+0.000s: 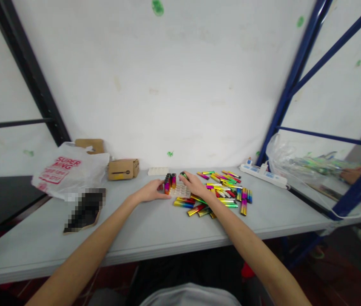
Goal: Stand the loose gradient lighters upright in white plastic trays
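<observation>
A white tray with rows of holes [180, 191] lies on the table, and several shiny coloured lighters [167, 187] stand upright in its left part. My left hand [150, 191] curls around the tray's left end, thumb in front and fingers behind, close against the standing lighters. Above the tray's right part, my right hand [194, 184] is closed on a lighter [184, 174], of which only a dark and green end shows. Many loose lighters in metallic yellow, red, blue, green and purple [204, 210] are spread over the table to the right, partly under my right forearm.
A second white tray [158, 171] lies by the wall, beside a small cardboard box [123, 169]. Left are a plastic bag [68, 170] and a blurred-out dark flat object [86, 210]. A power strip [265, 175] lies right, near a blue frame post [290, 85]. Another person's hand [354, 175] shows far right.
</observation>
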Motion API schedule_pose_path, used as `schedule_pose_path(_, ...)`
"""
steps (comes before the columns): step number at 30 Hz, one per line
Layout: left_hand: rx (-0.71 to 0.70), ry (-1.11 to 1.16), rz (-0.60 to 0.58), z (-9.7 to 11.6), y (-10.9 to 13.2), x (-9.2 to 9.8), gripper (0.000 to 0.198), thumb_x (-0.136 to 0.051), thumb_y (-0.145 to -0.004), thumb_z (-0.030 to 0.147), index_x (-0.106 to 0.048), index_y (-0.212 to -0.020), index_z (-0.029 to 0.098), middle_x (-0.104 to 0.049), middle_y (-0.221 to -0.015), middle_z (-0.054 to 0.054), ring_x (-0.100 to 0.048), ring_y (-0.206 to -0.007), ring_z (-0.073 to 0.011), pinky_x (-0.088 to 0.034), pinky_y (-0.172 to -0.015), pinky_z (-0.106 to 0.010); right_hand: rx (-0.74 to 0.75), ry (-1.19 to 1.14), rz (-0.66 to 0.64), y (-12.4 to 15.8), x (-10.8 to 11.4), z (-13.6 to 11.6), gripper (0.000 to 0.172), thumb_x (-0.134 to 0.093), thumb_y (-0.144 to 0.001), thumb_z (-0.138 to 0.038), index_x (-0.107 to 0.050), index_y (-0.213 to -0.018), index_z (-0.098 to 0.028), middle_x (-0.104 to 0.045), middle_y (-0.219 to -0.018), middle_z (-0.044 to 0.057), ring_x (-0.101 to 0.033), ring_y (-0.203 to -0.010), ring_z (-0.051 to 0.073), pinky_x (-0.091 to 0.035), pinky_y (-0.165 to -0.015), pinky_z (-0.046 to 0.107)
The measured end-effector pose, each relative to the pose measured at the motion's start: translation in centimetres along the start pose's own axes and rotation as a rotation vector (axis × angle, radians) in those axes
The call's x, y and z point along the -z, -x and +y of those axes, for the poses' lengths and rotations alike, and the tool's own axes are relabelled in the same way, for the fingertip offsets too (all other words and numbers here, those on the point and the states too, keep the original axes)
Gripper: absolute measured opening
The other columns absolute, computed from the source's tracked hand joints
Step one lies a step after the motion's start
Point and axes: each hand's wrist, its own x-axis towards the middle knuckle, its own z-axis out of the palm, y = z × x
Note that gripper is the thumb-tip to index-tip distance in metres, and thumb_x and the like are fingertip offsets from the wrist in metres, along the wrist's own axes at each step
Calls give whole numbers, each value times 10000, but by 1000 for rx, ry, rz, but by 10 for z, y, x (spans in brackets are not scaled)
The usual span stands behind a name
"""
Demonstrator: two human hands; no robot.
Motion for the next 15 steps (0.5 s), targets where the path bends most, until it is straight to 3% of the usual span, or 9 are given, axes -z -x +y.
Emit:
schedule_pose_path(4,-11,10,-3,0,0,1,636,-700,-670,743,-646,-929,164,-648,-858,-55,-570,-766,-240,-421,-677,-309,-205,-158,73,-3,1,0,640,-216,-1004,-665,-383,-575,-220,-382,-512,-26,-401,-507,130,-305,-543,262)
schedule_pose_path(8,-7,28,6,1,0,1,621,-717,-652,731,-655,-920,173,-638,-839,-43,-564,-759,-237,-414,-666,-305,-356,-276,107,-7,3,5,572,-251,-995,-616,-343,-566,-248,-317,-452,-33,-345,-437,134,-293,-476,263)
schedule_pose_path(12,4,22,4,2,0,2,612,-717,-652,728,-655,-907,175,-631,-821,-37,-559,-742,-231,-405,-653,-302,-394,-328,94,-6,4,6,477,-262,-990,-449,-328,-559,-256,-315,-453,-24,-321,-430,140,-282,-451,262)
schedule_pose_path(15,10,14,0,2,0,2,610,-727,-652,714,-657,-926,174,-635,-839,-43,-564,-754,-233,-411,-659,-300,-402,-386,86,-5,3,5,467,-276,-985,-425,-303,-552,-253,-290,-465,-29,-283,-421,127,-260,-448,258)
